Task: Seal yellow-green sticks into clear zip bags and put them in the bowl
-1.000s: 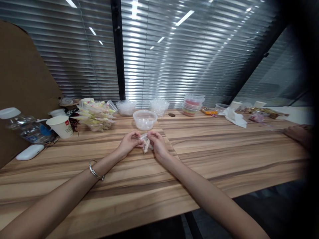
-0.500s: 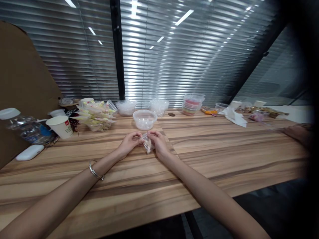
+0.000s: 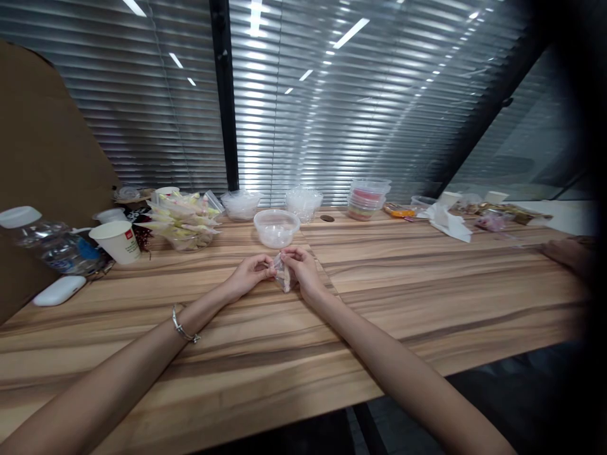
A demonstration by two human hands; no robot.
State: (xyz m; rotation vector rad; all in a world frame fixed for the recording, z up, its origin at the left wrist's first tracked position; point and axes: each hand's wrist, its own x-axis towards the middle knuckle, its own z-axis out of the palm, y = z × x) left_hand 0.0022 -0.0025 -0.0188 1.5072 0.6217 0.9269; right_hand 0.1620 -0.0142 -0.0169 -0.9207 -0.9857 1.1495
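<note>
Between my hands is a small clear plastic bag [image 3: 285, 279] with something pale inside, its pointed end hanging down just above or against the table. My left hand [image 3: 250, 275] pinches the bag's left edge near the top. The fingers of my right hand [image 3: 302, 270] are closed on its upper right edge. Right behind the bag stands a clear round plastic bowl [image 3: 276, 229], with nothing visible inside. To the left, a heap of filled clear pointed bags [image 3: 183, 218] with yellow and pink bits rises out of another clear container.
Stacked clear bowls [image 3: 241, 205] line the window side, with more bowls [image 3: 366, 199] farther right. A paper cup [image 3: 116, 241], water bottle [image 3: 61, 243] and white case [image 3: 59, 291] stand left. Crumpled tissue [image 3: 446, 221] lies right. Another person's hand [image 3: 566, 251] rests at the far right.
The small bag has turned slightly between my fingers and its lower tip has shifted a little right. Both hands keep their hold; the rest looks the same.
</note>
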